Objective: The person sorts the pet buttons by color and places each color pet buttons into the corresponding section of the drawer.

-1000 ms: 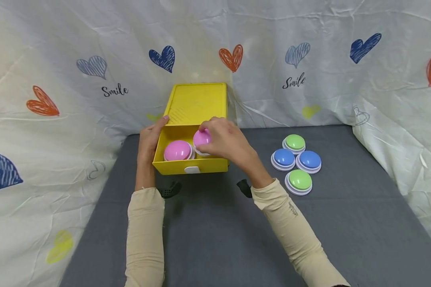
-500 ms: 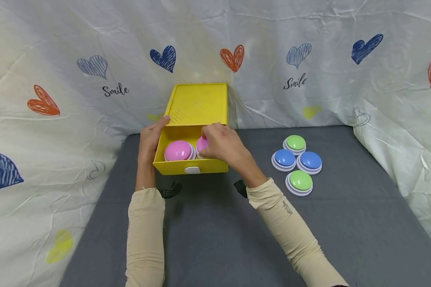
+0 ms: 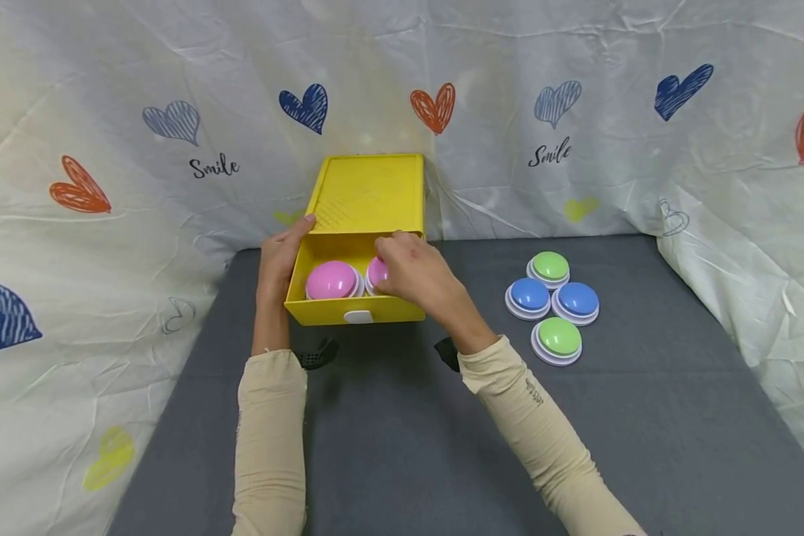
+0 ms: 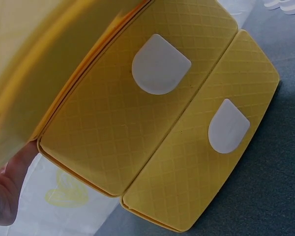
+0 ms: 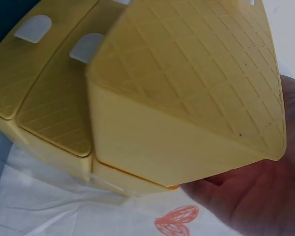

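A yellow drawer cabinet stands at the back, its top drawer pulled out. My left hand holds the cabinet's left side, thumb over the top front corner; in the left wrist view part of that hand shows beside the side edge. Inside the drawer, one pink push button with a white base sits on the left. My right hand reaches into the right half, fingers curled round another pink push button, which they partly hide. In the right wrist view the drawer wall covers the right fingertips.
Two green buttons and two blue buttons form a cluster on the grey cloth to the right. Lower drawers with white tabs stay closed under the open one. A white heart-printed curtain hangs behind.
My right hand has lowered the right pink button deeper into the drawer, beside the other one, and has barely moved in the last half second. The left hand has stayed in place.
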Demonstrator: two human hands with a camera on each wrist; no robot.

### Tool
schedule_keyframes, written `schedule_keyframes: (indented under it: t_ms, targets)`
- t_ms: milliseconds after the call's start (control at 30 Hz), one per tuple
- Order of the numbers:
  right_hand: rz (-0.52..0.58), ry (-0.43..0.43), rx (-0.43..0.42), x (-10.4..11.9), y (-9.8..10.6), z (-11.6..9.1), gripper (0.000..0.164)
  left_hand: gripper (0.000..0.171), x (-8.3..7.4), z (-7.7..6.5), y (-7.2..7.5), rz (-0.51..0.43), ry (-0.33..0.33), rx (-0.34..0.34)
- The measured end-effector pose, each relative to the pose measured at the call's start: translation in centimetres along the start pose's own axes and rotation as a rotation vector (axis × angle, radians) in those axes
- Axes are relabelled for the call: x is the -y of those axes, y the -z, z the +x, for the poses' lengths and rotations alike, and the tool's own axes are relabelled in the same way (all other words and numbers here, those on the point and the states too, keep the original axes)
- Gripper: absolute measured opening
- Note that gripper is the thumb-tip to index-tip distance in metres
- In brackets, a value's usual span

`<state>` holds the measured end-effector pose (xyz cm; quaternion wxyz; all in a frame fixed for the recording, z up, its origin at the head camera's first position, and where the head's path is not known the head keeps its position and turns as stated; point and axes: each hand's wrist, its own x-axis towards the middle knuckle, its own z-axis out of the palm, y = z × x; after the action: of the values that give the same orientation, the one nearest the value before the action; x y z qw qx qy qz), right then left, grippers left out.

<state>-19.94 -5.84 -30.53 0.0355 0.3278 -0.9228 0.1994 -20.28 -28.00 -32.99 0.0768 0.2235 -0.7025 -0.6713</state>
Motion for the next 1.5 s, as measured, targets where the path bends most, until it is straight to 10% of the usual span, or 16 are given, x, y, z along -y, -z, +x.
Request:
schedule_keyframes:
  t_ms: [367,700,1033,1500]
  targets:
    - [0.212,0.169,-0.734,3.5,-2.5,-5.7,0.01,0.054,0.6,0.4,0.6,0.012,-0.014,-0.011]
    - [-0.009,0.123,-0.712,4.8,-7.7,-7.0,0.01,0.052,0.0,-0.2,0.3,0.006,-0.024,0.006]
    - [0.012,0.112,-0.728,3.6,-7.8,-5.3,0.01,0.072,1.0,2.3,0.4,0.076,0.007,-0.011]
    - [0.023,0.095,-0.675,1.0,-7.3,-0.5,0.013,0.051,1.7,2.8,0.4,-0.036,-0.001,0.003]
